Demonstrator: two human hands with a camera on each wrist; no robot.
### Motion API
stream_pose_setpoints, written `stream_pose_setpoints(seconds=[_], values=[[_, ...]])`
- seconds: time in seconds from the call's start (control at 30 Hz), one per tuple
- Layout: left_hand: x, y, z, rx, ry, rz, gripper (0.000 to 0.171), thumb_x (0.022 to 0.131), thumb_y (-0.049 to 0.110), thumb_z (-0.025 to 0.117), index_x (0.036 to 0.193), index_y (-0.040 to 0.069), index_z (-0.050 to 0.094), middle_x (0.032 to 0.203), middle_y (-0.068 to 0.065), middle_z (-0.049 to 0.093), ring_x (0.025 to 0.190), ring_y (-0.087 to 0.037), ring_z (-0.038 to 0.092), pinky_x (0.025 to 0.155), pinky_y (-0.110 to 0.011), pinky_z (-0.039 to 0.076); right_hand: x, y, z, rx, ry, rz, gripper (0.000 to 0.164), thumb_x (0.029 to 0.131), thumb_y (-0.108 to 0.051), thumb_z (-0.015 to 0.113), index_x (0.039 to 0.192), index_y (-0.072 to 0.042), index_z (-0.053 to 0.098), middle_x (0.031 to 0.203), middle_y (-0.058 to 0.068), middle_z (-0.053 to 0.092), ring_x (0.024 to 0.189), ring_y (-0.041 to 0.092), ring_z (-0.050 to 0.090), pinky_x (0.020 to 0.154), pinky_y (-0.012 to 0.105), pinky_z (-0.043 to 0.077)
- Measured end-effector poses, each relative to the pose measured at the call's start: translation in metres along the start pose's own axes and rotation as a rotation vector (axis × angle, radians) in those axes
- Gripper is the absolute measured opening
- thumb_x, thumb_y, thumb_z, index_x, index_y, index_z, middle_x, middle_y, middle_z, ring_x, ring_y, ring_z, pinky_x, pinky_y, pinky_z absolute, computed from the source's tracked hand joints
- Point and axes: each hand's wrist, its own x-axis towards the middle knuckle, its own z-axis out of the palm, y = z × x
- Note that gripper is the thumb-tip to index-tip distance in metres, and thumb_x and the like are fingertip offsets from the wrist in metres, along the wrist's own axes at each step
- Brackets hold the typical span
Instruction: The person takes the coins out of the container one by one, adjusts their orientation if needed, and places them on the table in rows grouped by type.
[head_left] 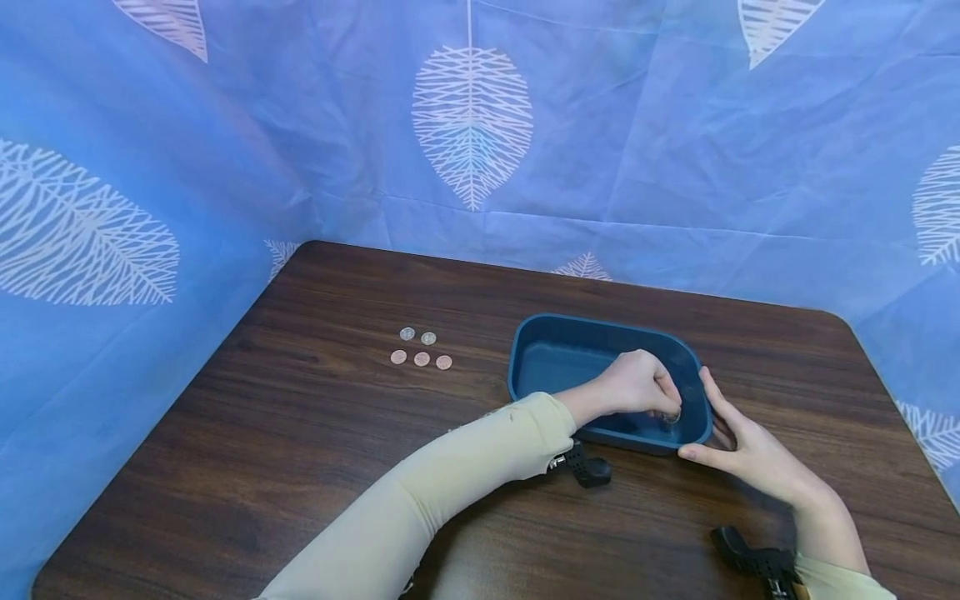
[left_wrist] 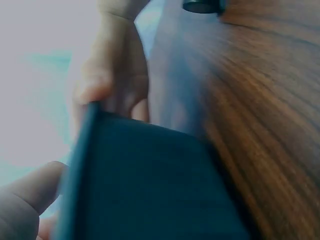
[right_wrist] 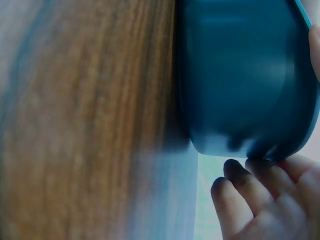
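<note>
A dark blue rectangular tray (head_left: 570,367) stands on the table, right of the middle. My left hand (head_left: 633,383) reaches over its near wall and down into the right end. Thumb and fingers there pinch a small coin (head_left: 672,418), mostly covered by the fingertips, low inside the tray. At the tray's right end my right hand (head_left: 757,454) holds the outside, thumb at the near corner and fingers along the end wall. In the right wrist view, fingertips (right_wrist: 232,167) meet that end wall. The left wrist view shows the tray's outer side close up.
Left of the tray lie two silver coins (head_left: 407,333) in a row, with three copper coins (head_left: 422,359) in a row nearer to me. A dark wood table (head_left: 315,433) carries everything. Blue leaf-patterned cloth (head_left: 360,125) hangs behind and at both sides.
</note>
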Motion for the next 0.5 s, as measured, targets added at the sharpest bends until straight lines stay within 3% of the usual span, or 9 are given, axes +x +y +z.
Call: stream_pose_setpoints(seconds=[0.07, 0.17, 0.27, 0.5], values=[[-0.004, -0.001, -0.007, -0.07, -0.002, 0.006, 0.007, 0.082, 0.019, 0.067, 0.077, 0.016, 0.072, 0.061, 0.011, 0.061, 0.056, -0.003, 0.058, 0.055, -0.018, 0.048, 0.0, 0.0, 0.0, 0.004, 0.0, -0.001, 0.093, 0.088, -0.031, 0.059, 0.14, -0.037, -0.019, 0.149, 0.005, -0.015, 0.129, 0.049, 0.016, 0.088, 0.042, 0.043], [-0.011, -0.005, -0.019, -0.146, 0.013, 0.033, 0.006, 0.082, 0.017, 0.068, 0.079, 0.014, 0.072, 0.062, 0.009, 0.062, 0.057, -0.005, 0.059, 0.054, -0.019, 0.048, 0.001, 0.0, 0.0, 0.014, 0.004, -0.003, 0.094, 0.088, -0.031, 0.06, 0.139, -0.038, -0.018, 0.149, 0.002, -0.016, 0.129, 0.048, 0.016, 0.085, 0.02, 0.045], [-0.019, -0.011, -0.031, -0.2, 0.025, 0.065, 0.006, 0.082, 0.018, 0.067, 0.08, 0.014, 0.071, 0.063, 0.008, 0.063, 0.057, -0.008, 0.06, 0.055, -0.021, 0.048, 0.001, 0.0, 0.0, 0.024, 0.005, -0.003, 0.094, 0.088, -0.03, 0.06, 0.14, -0.037, -0.018, 0.149, 0.0, -0.016, 0.13, 0.047, 0.015, 0.078, 0.004, 0.035], [-0.035, -0.025, -0.054, -0.337, 0.053, 0.115, 0.007, 0.084, 0.013, 0.065, 0.085, 0.01, 0.07, 0.068, 0.003, 0.066, 0.069, -0.023, 0.065, 0.065, -0.031, 0.053, 0.002, 0.0, 0.001, 0.025, 0.009, 0.002, 0.095, 0.087, -0.031, 0.061, 0.141, -0.035, -0.017, 0.15, 0.0, -0.016, 0.13, 0.046, 0.015, 0.078, 0.003, 0.033]])
